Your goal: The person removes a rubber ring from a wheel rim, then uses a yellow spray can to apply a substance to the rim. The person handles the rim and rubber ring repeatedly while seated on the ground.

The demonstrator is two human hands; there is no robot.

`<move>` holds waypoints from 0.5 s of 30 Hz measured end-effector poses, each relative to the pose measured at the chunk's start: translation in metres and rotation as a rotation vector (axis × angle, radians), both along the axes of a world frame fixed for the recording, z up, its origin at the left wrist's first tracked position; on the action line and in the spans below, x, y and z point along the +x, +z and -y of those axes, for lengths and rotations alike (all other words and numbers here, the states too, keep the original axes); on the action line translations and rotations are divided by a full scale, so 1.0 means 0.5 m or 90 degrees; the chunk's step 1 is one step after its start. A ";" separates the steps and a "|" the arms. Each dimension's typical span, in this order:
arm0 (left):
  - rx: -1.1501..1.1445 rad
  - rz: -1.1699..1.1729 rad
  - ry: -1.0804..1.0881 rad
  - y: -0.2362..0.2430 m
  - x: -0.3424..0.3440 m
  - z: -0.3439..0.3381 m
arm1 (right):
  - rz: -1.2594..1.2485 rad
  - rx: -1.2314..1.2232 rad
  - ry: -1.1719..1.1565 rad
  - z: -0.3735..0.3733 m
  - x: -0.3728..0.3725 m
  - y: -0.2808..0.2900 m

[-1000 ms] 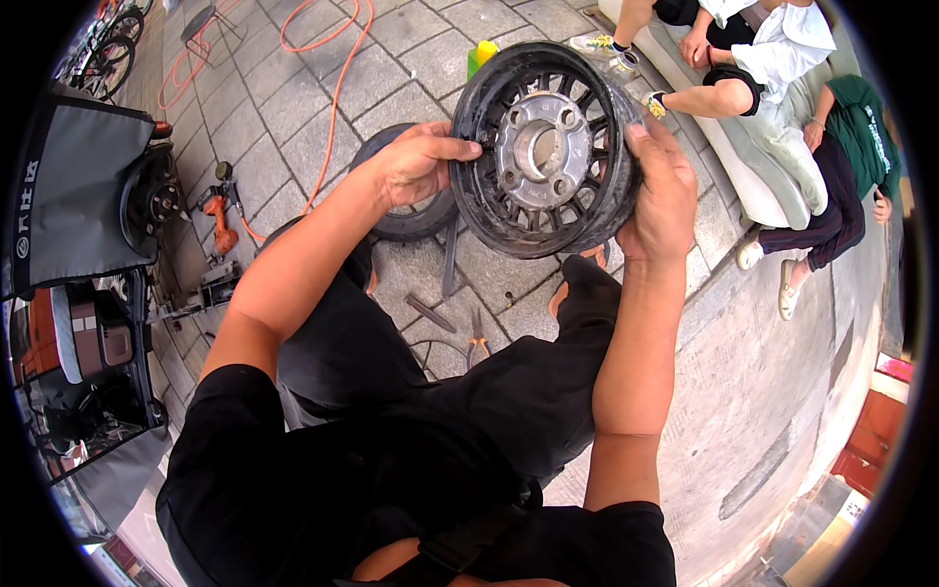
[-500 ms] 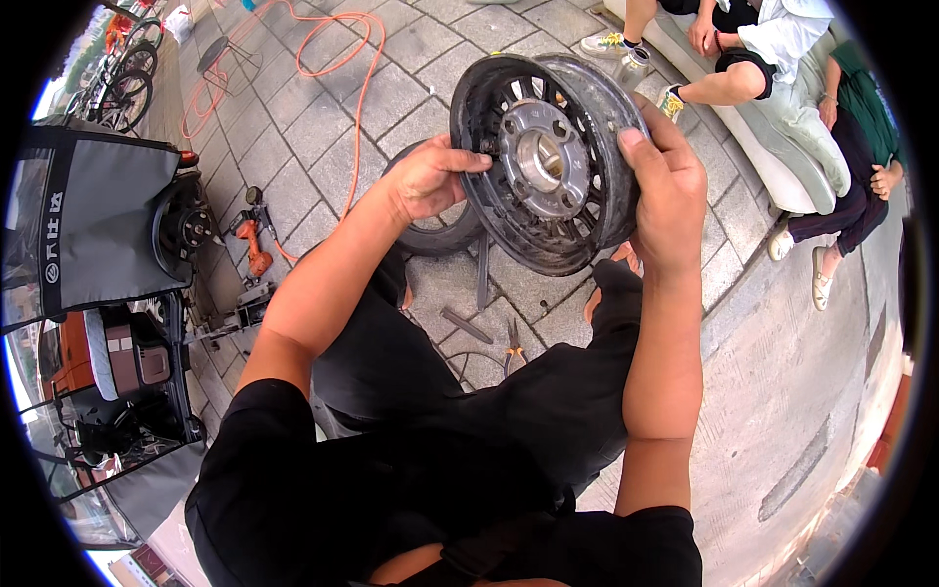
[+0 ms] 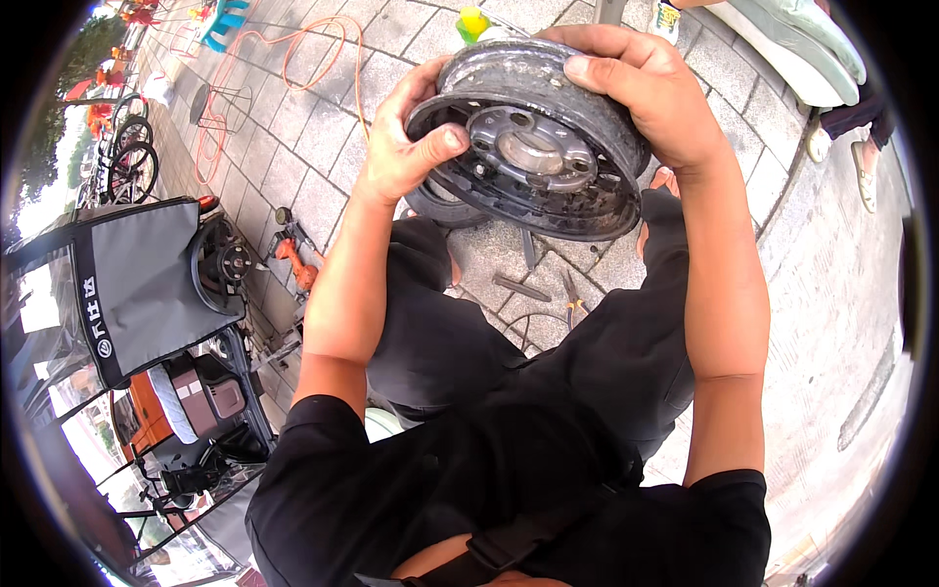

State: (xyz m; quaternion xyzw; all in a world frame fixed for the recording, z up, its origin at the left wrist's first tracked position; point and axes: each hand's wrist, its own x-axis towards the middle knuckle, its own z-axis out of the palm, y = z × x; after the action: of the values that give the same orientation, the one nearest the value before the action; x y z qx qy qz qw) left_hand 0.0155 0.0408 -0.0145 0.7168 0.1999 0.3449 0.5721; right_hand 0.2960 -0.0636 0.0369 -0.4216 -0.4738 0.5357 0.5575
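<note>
I hold a worn black wheel rim [image 3: 611, 205] with a grey centre plate [image 3: 533, 147] up in front of me, tilted so its side band shows along the top. My left hand [image 3: 411, 132] grips its left edge, thumb over the lip. My right hand [image 3: 655, 93] is wrapped over its upper right, thumb on the band. A black tyre [image 3: 440, 207], partly hidden by the rim, lies on the paving beyond it. Below are a flat metal bar [image 3: 522, 287] and pliers [image 3: 574, 303] with orange-and-black handles.
An orange power tool [image 3: 293, 262] lies left on the paving [image 3: 313, 137] near an orange hose [image 3: 347, 44]. A covered grey vehicle [image 3: 161, 284] fills the left side, bicycles [image 3: 132, 166] behind it. At upper right are a pale cushioned seat [image 3: 802, 49] and other people's feet [image 3: 861, 176].
The rim has tipped over from facing me to lying at a slant, band upward, as both hands moved up and turned. The view has shifted, with the seated people now mostly out of frame.
</note>
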 end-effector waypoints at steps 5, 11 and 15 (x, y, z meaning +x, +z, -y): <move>-0.140 0.171 0.174 -0.005 -0.008 0.019 | 0.201 0.250 -0.476 0.006 -0.001 0.018; -0.099 0.292 0.256 0.006 -0.015 -0.007 | 0.419 0.242 -0.184 0.078 -0.182 -0.029; -0.047 0.346 0.252 0.014 -0.012 0.002 | 0.399 0.012 -0.111 0.066 -0.215 -0.048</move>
State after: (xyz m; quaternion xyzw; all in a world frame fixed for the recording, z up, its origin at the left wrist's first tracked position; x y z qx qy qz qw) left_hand 0.0093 0.0398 -0.0075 0.5247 0.1874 0.6206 0.5518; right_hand 0.1887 -0.0967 0.0128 -0.6000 -0.5895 0.3256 0.4318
